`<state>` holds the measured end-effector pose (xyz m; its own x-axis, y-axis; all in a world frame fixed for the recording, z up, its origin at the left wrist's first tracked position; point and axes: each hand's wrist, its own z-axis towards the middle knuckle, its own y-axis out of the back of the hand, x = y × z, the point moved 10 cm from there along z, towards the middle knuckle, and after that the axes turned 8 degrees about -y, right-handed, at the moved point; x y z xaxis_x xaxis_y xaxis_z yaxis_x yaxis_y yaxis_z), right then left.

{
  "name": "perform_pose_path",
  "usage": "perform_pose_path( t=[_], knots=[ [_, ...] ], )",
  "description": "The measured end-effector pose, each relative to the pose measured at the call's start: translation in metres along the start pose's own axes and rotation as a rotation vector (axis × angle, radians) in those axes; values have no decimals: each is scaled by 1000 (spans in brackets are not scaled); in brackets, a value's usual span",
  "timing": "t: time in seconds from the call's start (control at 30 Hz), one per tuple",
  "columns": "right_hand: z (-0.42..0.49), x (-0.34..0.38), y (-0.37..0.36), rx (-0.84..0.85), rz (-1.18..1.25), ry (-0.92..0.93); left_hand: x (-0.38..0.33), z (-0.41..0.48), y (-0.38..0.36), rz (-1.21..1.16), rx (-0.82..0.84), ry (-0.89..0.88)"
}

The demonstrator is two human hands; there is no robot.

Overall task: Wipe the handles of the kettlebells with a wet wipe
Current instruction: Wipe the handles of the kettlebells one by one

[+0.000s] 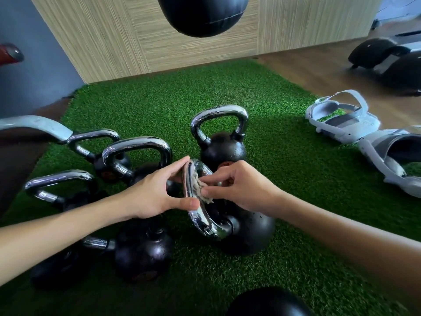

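Several black kettlebells with chrome handles stand on green artificial turf. One large kettlebell sits in the middle, tilted with its handle toward me. My left hand pinches that handle between thumb and fingers on its left side. My right hand pinches a crumpled, greyish wet wipe and presses it against the upper part of the same handle. Another kettlebell stands upright just behind. More kettlebells crowd the left side.
A black punching bag hangs above the far edge of the turf, in front of a wooden wall panel. Pale grey sandals lie at the right. A dark round object sits at the bottom edge. Gym equipment stands far right.
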<state>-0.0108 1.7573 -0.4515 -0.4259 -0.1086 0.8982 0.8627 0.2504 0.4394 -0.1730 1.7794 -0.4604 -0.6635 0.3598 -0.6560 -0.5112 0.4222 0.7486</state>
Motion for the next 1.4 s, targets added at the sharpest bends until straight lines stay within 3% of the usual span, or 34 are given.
perform_pose_path(
  t=[0.1,0.3,0.4,0.57,0.7,0.8,1.03,1.2,1.4],
  knots=[
    [-18,-4,-8,45,-80,20,3,-1,1,11,0,9],
    [-16,15,3,-92,-22,35,1,-3,-2,13,0,-1],
    [-30,17,-4,-32,-39,50,3,-3,0,26,-1,6],
    [-64,-3,-18,-59,-219,148,12,-8,0,55,13,21],
    [-53,-2,-30,89,-467,275,10,-15,-2,67,12,19],
    [-32,-3,-36,244,-584,239,8,-17,-3,82,24,21],
    [-18,-4,-55,410,-307,81,8,-19,-1,89,32,45],
    [-2,-15,-55,250,45,-56,2,-22,-1,108,41,57],
    [-13,-18,-56,252,-57,-8,2,-22,0,134,55,73]
  ],
)
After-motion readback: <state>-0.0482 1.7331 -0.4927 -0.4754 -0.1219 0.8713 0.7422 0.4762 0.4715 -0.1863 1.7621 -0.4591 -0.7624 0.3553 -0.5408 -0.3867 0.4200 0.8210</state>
